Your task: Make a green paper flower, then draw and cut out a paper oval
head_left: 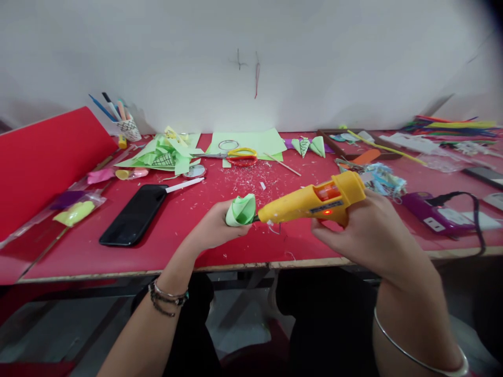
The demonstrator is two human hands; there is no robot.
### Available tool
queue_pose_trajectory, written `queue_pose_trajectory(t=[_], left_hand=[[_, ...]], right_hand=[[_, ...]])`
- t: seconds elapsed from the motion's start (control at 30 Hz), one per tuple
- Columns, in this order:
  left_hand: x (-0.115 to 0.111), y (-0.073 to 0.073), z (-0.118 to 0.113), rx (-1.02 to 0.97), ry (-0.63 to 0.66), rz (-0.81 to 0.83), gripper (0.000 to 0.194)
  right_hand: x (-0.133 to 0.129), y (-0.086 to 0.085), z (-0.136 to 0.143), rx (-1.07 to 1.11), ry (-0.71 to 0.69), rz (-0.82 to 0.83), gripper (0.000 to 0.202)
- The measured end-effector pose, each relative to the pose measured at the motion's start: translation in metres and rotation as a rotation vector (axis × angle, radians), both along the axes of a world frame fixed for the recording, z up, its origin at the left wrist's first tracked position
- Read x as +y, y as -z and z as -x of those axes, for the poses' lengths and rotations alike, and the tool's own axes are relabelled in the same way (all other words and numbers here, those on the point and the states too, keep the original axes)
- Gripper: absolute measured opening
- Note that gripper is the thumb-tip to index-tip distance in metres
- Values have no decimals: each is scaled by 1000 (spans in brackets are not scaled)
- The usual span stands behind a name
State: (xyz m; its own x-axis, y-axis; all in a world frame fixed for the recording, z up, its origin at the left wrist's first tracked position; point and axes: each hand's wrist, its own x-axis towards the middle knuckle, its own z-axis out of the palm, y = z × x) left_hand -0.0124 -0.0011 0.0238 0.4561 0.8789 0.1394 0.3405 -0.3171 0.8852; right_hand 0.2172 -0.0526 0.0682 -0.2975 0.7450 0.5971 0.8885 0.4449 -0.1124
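Note:
My left hand (214, 225) is closed around a rolled light-green paper cone (241, 209), its folded opening facing up and to the right. In my right hand (365, 230) is a yellow hot glue gun (306, 201) with a small red light glowing on its side. The gun's dark nozzle meets the paper cone's right side; whether it touches or sits just in front, I cannot tell. Both hands are above the front part of the red table (251, 246). Farther back lie green folded paper cones (317, 146) and scissors (241, 156) with yellow and red handles.
A black phone (135, 214) lies at the left, near a white pen (184, 185). Green paper scraps (165, 152) and a pen cup (129, 129) stand behind. At right are a purple power strip (436, 213) with a black cord and a brown tray (377, 149). Paper bits litter the middle.

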Motion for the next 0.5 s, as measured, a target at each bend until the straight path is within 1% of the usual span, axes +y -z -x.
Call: queue_pose_trajectory(t=[0.1,0.17,0.23,0.27,0.3,0.37,0.4,0.47,0.5], left_hand=[[1,-1,0,-7,18,4,14],[1,-2,0,-15,27,-1,16],[1,-2,0,-22,25,-4,18],[0,-2,0,-25,19,-5,18],[0,-2,-1,-29,16,-8,19],[-1,-2,-1,-32,23,-7,19],[-1,-2,-2,-33,31,-2,18],[-1,-1,-1,-40,55,11,16],[-1,-1,-1,-45,69,19,15]], right_hand=[[-3,-4,-1,110,23,71,18],[-2,-7,-7,197,68,148,17],[5,-8,-18,298,182,203,19],[10,-6,-25,354,262,216,20],[18,-2,-33,413,351,199,21],[35,11,-50,511,427,187,20],[44,21,-59,513,448,225,19],[62,43,-75,506,547,285,18],[69,54,-81,470,587,317,20]])
